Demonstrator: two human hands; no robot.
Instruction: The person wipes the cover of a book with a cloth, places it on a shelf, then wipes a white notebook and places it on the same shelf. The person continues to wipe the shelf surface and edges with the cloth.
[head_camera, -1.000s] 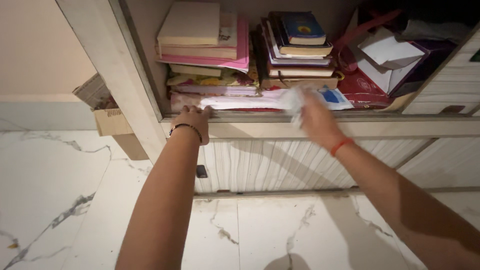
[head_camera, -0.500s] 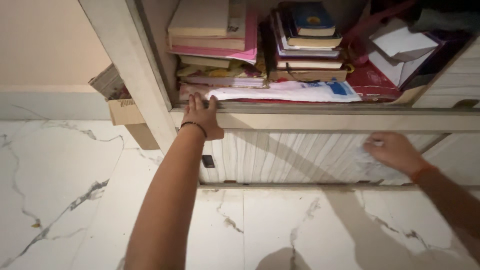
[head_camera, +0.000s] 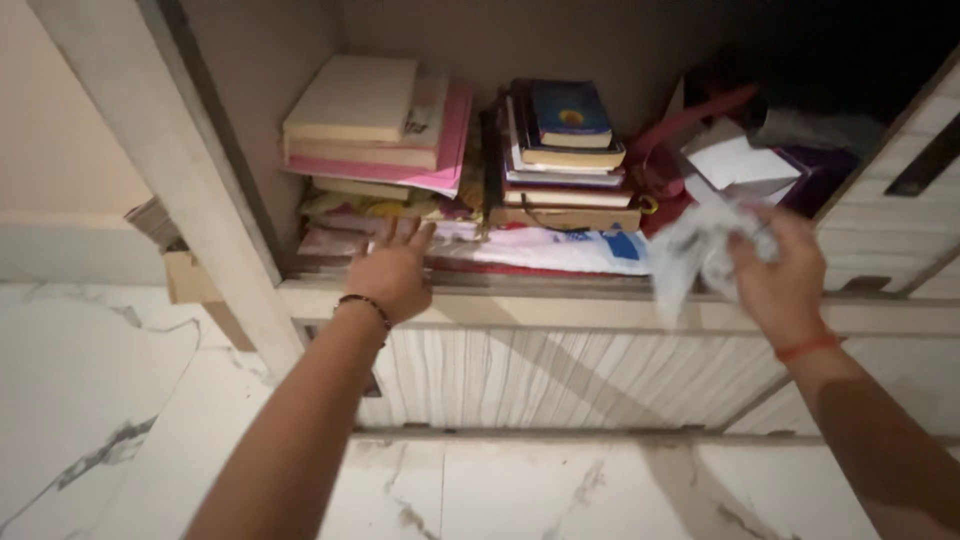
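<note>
Books fill the open shelf (head_camera: 600, 290) of the cupboard before us. On its left side we note a stack topped by a cream book (head_camera: 352, 98) lying flat, with a pink book (head_camera: 440, 150) under it and thinner coloured volumes beneath. Just beside it, to the right, stands a second pile topped by a blue book (head_camera: 568, 112) bearing a small round yellow mark on its cover. Along the front of the shelf, under both piles, lies a flat white package (head_camera: 560, 250) with a blue patch at its right end. Further right we see a red bag strap (head_camera: 690, 120) and a white folded carton (head_camera: 738, 160); the far right of the shelf is too dark to read. A brown cardboard box (head_camera: 185, 270) sits on the floor to the left of the cupboard post.

Our left hand (head_camera: 392, 272) is spread open, fingers apart, palm down at the shelf's front edge, touching the lowest books of the left stack. It holds nothing. Our right hand (head_camera: 775, 275) is closed around a crumpled white cloth (head_camera: 695, 255), raised in front of the shelf's right part, the cloth hanging to the left of the fist. The cloth is blurred.
</note>
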